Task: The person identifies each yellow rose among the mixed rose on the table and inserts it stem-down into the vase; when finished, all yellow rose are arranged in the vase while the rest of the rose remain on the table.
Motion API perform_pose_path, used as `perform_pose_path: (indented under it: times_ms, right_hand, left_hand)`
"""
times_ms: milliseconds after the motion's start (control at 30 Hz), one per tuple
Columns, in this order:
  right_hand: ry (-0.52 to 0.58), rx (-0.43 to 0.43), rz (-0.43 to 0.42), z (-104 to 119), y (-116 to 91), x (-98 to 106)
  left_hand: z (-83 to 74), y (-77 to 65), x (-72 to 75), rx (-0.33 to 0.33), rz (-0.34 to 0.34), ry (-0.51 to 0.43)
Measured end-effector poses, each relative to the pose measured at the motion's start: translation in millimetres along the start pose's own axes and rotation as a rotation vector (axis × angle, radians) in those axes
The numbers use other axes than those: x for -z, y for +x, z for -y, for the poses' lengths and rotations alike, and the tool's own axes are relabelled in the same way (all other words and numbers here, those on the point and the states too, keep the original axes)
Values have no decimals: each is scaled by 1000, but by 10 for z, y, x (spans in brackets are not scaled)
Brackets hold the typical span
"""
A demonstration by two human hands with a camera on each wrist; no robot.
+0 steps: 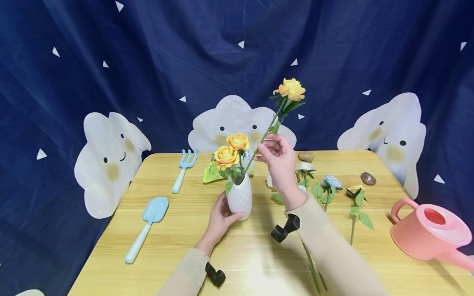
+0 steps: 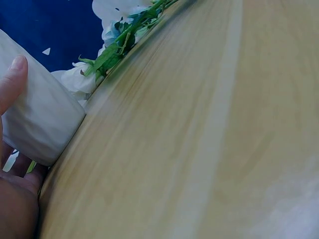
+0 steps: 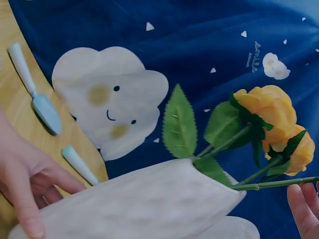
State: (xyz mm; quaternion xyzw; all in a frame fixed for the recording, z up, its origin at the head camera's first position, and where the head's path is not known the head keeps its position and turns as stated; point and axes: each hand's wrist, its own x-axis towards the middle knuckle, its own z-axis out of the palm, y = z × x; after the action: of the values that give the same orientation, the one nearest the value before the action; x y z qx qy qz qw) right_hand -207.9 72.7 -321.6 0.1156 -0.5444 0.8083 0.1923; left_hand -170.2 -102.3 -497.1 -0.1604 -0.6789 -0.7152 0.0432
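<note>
A white textured vase (image 1: 240, 199) stands on the table, with two yellow-orange roses (image 1: 226, 157) in its mouth. My left hand (image 1: 221, 216) grips it low down, thumb across the front. Above and to the right, my right hand (image 1: 277, 160) pinches the stem of another yellow rose (image 1: 291, 89) between thumb and fingers. That stem slants down to the left, its lower end at the vase's mouth. In the right wrist view the green stem (image 3: 279, 183) meets the rim; how deep it goes is hidden. The left wrist view shows my left thumb (image 2: 14, 82) against the vase.
Left of the vase lie a blue hand fork (image 1: 184, 170) and a blue trowel (image 1: 148, 226). On the right are a blue flower (image 1: 331, 181), a small yellow flower (image 1: 355, 189), stones (image 1: 368, 178) and a pink watering can (image 1: 426, 232). A green packet (image 1: 212, 172) lies behind the vase.
</note>
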Motion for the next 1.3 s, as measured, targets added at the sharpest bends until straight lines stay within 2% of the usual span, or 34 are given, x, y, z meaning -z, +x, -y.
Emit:
perform_pose_path:
  times_ms: [167, 433, 533, 667, 767, 933, 1133, 1300]
  right_hand:
    - [-10, -37, 6, -89, -100, -21]
    - [-102, -55, 20, -214, -250, -16]
    - [-146, -61, 16, -269, -290, 2]
    - [-257, -69, 25, -312, -341, 0]
    - [-321, -75, 17, -254, -389, -40]
    - [-354, -95, -10, -137, -449, -109]
    - [-349, -132, -16, -310, -414, -12]
    - [-403, -154, 13, -320, -447, 58]
  left_hand:
    - [3, -9, 1, -15, -2, 8]
    - [8, -7, -7, -19, 6, -8]
    - [6, -14, -10, -19, 3, 7]
    - [16, -18, -16, -35, 4, 18]
    - [30, -11, -20, -47, 9, 15]
    - [38, -3, -21, -51, 2, 5]
    - [35, -4, -21, -35, -4, 6]
    - [17, 3, -17, -26, -6, 3]
